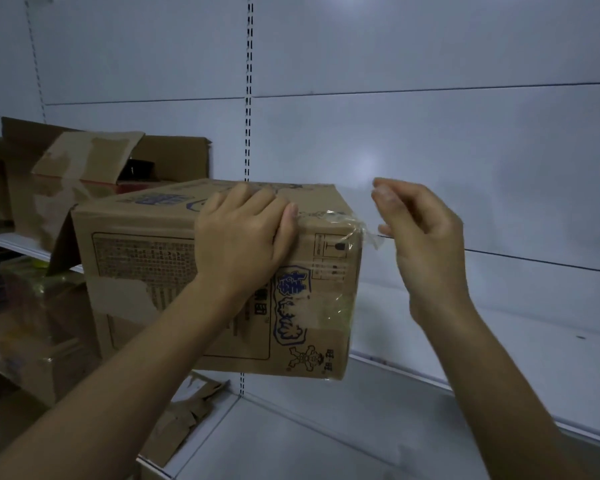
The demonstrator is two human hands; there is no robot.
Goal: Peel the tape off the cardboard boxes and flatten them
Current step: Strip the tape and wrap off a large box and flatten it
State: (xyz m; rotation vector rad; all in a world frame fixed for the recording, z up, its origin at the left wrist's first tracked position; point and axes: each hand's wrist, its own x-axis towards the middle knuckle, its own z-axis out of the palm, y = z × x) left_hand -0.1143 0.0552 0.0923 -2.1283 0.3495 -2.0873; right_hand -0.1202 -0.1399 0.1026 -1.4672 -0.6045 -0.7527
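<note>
The cardboard box (146,271) lay on its side under the left hand (243,237), with its long axis running leftward and away from those fingers and an open flap (61,251) hanging at the far left end. The fingers curled over its top edge, close together, with the thumb pressed along the corner fold and the palm on the printed front face. The board was brown and matte, with blue lettering and a torn pale patch.

Just right of that thumb, a crinkled clear tape (357,230) strip lifted off the box's right corner and reached the right hand (426,230), whose curled fingers pinched its free end.

Beyond the left fingertips stood open boxes (94,161) with raised flaps. Below both wrists, cardboard scraps (187,410) lay on a smooth white metal shelf (465,341).
</note>
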